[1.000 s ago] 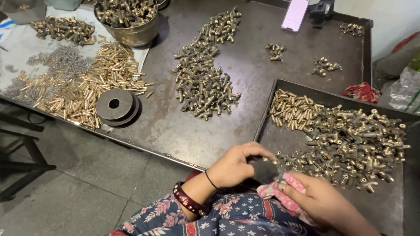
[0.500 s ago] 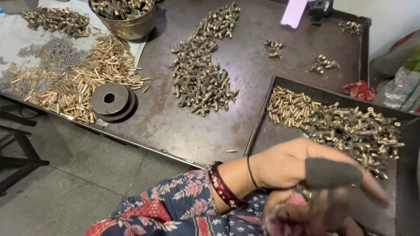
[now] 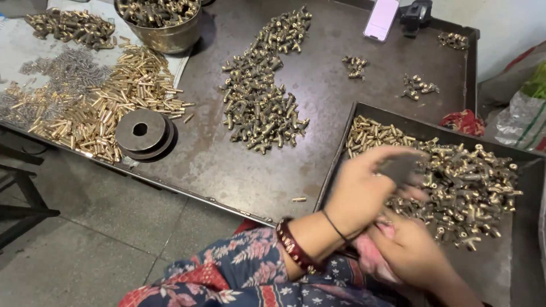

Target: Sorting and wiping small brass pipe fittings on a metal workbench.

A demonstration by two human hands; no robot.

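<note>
Over the near right tray (image 3: 341, 145), the left hand (image 3: 364, 187) and right hand (image 3: 412, 256) blur above brass fittings (image 3: 466, 187). Each grip is too blurred to tell. A quick move could knock fittings onto the counter (image 3: 239, 170).

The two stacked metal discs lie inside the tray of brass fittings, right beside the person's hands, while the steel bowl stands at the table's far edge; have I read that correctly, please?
Not quite: the head view shows the two stacked metal discs on the table near its front edge, beside the pile of brass pins, not inside the tray. The steel bowl does stand at the far edge.
</note>
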